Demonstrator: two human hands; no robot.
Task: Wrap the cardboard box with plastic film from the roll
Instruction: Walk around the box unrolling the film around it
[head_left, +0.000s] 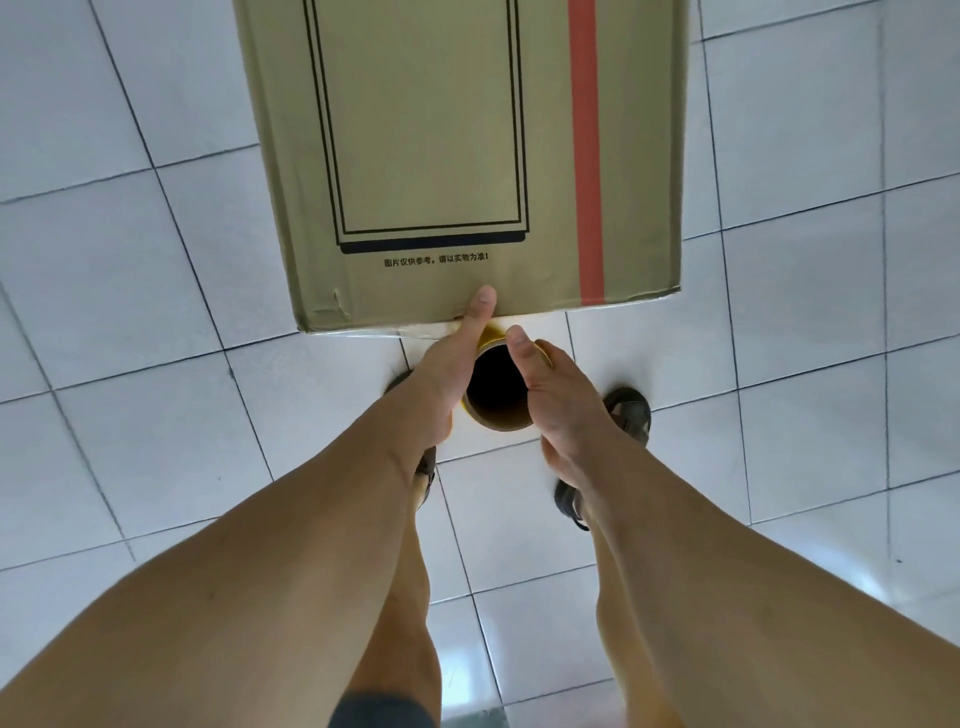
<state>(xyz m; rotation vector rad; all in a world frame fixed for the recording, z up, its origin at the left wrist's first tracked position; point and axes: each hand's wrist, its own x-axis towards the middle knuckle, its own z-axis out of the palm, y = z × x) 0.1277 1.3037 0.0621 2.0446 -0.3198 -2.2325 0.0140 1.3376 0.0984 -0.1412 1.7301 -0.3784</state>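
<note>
From the head camera, the left hand (447, 374) and right hand (550, 387) were both wrapped around the roll (493, 387), held upright just below the cardboard box (457, 156). The left thumb pressed on the box's near edge.

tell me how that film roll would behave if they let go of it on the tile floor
The film roll is a round tube with a hollow core, so it would probably roll on the smooth tile floor. It looks rigid, holding its shape between the left hand and right hand. Its weight can't be judged.
</note>
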